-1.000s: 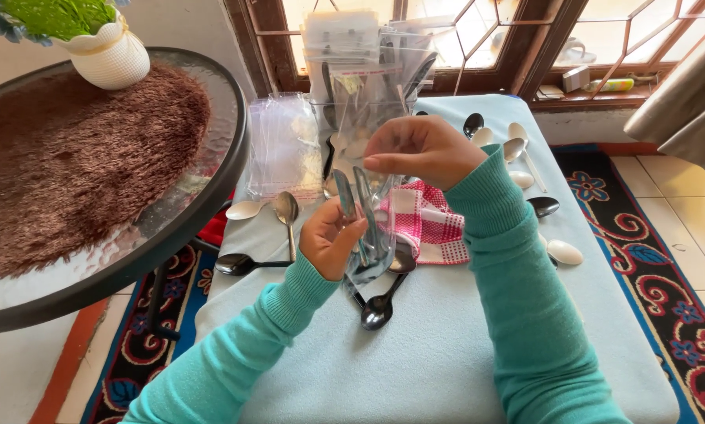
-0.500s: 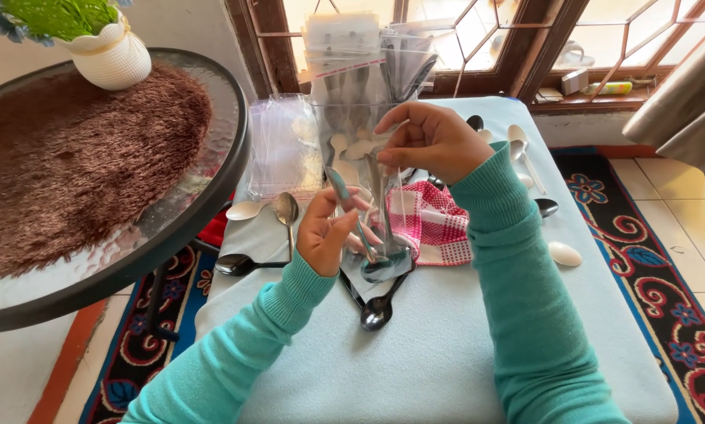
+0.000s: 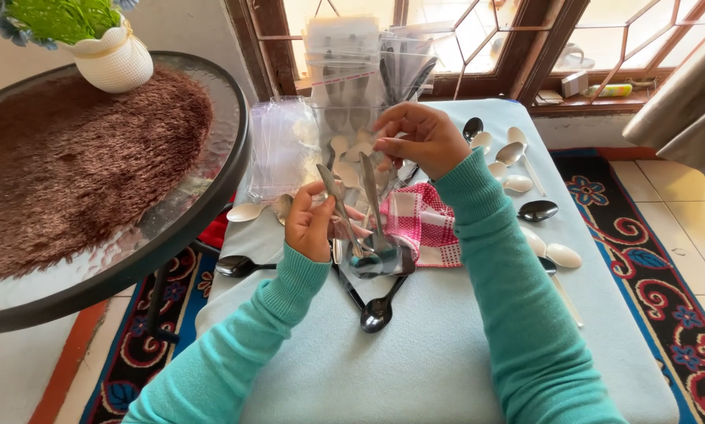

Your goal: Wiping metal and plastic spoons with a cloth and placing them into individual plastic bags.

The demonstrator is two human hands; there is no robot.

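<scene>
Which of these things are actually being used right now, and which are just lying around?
In use:
left hand
right hand
clear plastic bag, held by both hands
metal spoons inside that bag

Lying about:
black spoon on the blue cloth
red checked cloth
stack of clear bags
white vase on the round table

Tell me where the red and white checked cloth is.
In the head view the checked cloth lies mid-table on the blue cover, just right of the left hand and below the right hand.

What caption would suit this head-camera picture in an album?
Left hand steadies a clear plastic bag of spoons while the right hand pinches its top, above a checked cloth.
</scene>
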